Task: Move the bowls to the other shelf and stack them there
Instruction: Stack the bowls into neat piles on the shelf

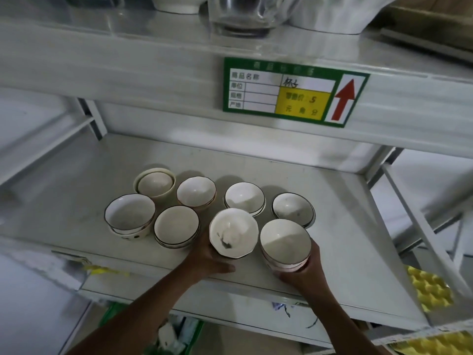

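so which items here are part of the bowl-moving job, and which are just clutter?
Job items:
left hand gripping the white faceted bowl stack
right hand gripping the white round bowl stack
six other white bowl stacks, e.g.
white metal shelf

Lying about:
green price label
clear glass bowl
yellow trays

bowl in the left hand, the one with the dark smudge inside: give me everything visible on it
The smudged bowl looks like glazed white ceramic, with a faintly faceted, uneven rim and a dark streak low on its inner wall. It is empty and tilted, its opening turned toward the camera. It sits at the front of the white shelf, between a dark-rimmed bowl stack and the stack held by the right hand. The left hand grips it from below; whether another bowl sits under it cannot be told.
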The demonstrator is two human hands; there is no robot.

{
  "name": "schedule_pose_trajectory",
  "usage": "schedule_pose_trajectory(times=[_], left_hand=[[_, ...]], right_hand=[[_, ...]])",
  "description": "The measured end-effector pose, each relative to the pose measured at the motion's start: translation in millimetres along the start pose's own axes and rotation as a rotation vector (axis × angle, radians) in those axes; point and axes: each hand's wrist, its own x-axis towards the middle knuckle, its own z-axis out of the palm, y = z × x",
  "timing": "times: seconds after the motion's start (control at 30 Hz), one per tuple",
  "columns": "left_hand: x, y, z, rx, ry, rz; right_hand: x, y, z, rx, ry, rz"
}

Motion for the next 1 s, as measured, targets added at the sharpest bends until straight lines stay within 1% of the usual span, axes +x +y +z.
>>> schedule_pose_trajectory(times=[0.1, 0.17, 0.23, 0.33, 0.4, 0.47, 0.57, 0.7, 0.73, 0.77, 0.8, 0.83, 0.9, 1.0], left_hand=[[-6, 16, -2, -0.037, 0.044, -0.055], [-6, 28, 0, 0.018, 0.1, -0.093], [-1, 34, 4, 0.06, 0.162, -0.171], [3, 46, 14, 0.138, 0.284, -0.278], [5, 53, 18, 0.163, 0.334, -0.308], [8, 60, 21, 0.204, 0.337, -0.338], [15, 65, 19, 0.243, 0.325, -0.394], [26, 63, 10, 0.273, 0.301, -0.429], [27, 63, 9, 0.286, 0.287, -0.445], [27, 64, 8, 0.289, 0.272, -0.449], [27, 65, 8, 0.279, 0.261, -0.45], [27, 66, 8, 0.259, 0.257, -0.449], [27, 67, 7, 0.211, 0.24, -0.467], [29, 67, 5, 0.171, 0.193, -0.508]], right_hand=[[3, 0, -3, -0.041, 0.012, -0.027], [4, -3, -1, -0.058, 0.03, -0.04], [5, 0, 0, -0.069, 0.036, -0.048], [5, 4, 0, -0.11, 0.034, -0.01], [7, 7, -2, -0.111, 0.011, 0.006], [10, 10, -3, -0.112, -0.026, 0.027], [8, 7, 0, -0.12, -0.017, 0.034], [1, -20, -7, 0.049, -0.105, 0.012], [-2, -26, -6, 0.08, -0.138, 0.041], [-6, -35, -6, 0.213, -0.16, 0.123], [-9, -36, -6, 0.337, -0.134, 0.226], [-12, -38, -7, 0.409, -0.098, 0.288], [-19, -37, -7, 0.364, -0.061, 0.367], [-12, -45, -4, 0.317, 0.051, 0.49]])
